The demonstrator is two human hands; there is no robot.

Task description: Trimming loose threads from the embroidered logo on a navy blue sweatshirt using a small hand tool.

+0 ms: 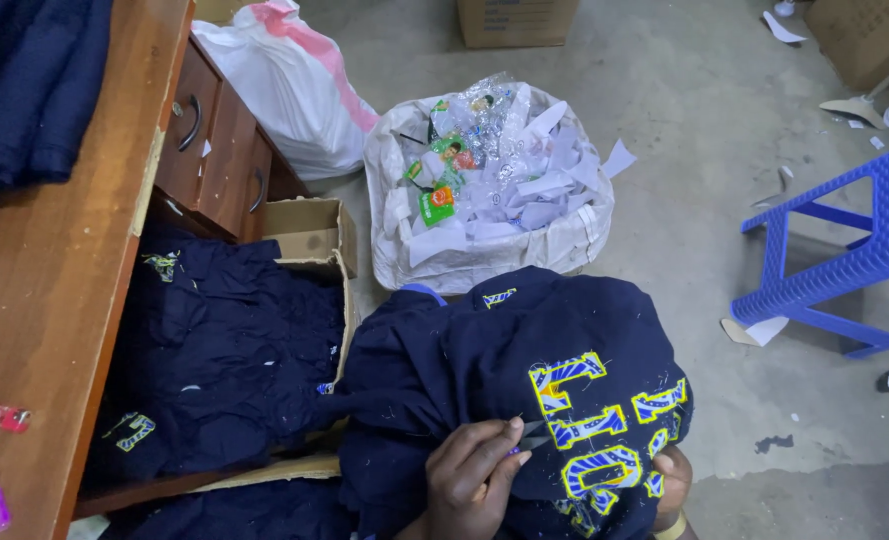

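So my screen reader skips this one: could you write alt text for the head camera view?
Two hands, left and right, work on a navy garment with yellow-and-blue stitched lettering. Behind it sits a white sack of paper scraps, with a blue stool nearby.

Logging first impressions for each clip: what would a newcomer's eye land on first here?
Probably the navy garment with bright yellow-and-blue embroidered letters, spread across the person's lap at bottom centre, where the left hand pinches a small tool at the stitching and the right hand peeks from under the cloth. Next, the white sack of paper and plastic scraps on the floor behind, and the blue plastic stool at right.
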